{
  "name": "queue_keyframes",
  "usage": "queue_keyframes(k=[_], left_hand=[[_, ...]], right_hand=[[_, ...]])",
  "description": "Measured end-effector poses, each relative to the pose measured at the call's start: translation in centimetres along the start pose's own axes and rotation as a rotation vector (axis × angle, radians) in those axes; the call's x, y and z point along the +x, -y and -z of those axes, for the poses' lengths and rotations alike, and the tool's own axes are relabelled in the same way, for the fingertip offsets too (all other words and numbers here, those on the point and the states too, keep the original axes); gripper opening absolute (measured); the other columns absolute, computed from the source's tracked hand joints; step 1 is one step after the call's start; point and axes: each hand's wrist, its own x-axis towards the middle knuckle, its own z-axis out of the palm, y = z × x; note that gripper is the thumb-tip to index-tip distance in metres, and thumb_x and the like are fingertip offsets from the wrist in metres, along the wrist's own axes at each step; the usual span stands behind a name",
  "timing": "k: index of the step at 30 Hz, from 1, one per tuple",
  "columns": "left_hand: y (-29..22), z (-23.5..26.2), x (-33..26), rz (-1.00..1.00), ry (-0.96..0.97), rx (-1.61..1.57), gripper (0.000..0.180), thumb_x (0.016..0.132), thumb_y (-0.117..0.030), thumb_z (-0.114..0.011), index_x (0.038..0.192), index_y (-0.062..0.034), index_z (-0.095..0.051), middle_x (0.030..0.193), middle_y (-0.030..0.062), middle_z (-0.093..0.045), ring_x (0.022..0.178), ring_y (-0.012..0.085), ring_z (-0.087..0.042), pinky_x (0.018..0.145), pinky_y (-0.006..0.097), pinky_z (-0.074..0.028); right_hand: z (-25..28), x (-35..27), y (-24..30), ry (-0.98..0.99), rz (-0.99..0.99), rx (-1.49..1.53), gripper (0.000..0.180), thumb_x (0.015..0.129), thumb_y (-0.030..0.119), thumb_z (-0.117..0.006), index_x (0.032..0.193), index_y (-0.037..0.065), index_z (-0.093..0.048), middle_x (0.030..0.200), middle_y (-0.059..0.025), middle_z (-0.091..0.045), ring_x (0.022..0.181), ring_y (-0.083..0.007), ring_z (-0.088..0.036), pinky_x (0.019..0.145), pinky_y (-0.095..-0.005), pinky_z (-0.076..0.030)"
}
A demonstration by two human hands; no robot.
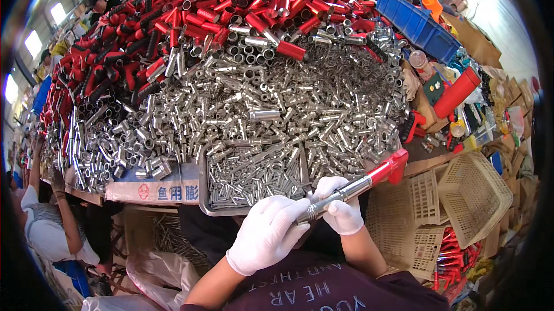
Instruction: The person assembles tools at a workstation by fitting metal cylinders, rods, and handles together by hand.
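Both my hands wear white gloves and meet just below a grey metal tray [203, 195] full of small silver pins. My right hand [339, 206] grips the metal shaft of a tool with a red T-shaped handle [390, 169] that points up and to the right. My left hand [269, 232] closes around the lower metal end of the same tool [314, 211]. Behind the tray a large heap of silver metal sockets and tubes [271, 103] covers the table.
Red-and-black handles [190, 16] are piled at the back and left. A blue bin [416, 24] and a red cylinder [457, 92] sit at the right. Beige plastic baskets [461, 201] stand lower right. Another person [52, 224] works at the left edge.
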Motion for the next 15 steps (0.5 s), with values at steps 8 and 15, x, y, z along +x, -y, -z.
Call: queue_keyframes(k=[8, 15], left_hand=[[-1.5, 1.4, 0.7, 0.341, 0.197, -0.063, 0.048, 0.077, -0.019, -0.079, 0.12, -0.0044, -0.062, 0.098, 0.0163, -0.07, 0.087, 0.0332, -0.07, 0.078, 0.04, -0.054], [1.6, -4.2, -1.6, 0.486, 0.257, 0.352, 0.012, 0.082, -0.027, -0.072, 0.085, -0.0155, -0.069, 0.063, 0.0105, -0.065, 0.056, 0.0307, -0.067, 0.055, 0.04, -0.053]], right_hand=[[-0.1, -0.5, 0.6, -0.054, 0.001, -0.236, 0.017, 0.077, 0.006, -0.073, 0.091, 0.001, -0.065, 0.089, -0.0087, -0.065, 0.077, -0.0164, -0.063, 0.07, -0.0288, -0.051], [-2.1, -0.8, -0.5, -0.104, 0.086, -0.857, 0.01, 0.075, 0.005, -0.073, 0.074, 0.004, -0.064, 0.074, -0.0044, -0.064, 0.067, -0.0142, -0.06, 0.063, -0.0323, -0.047]])
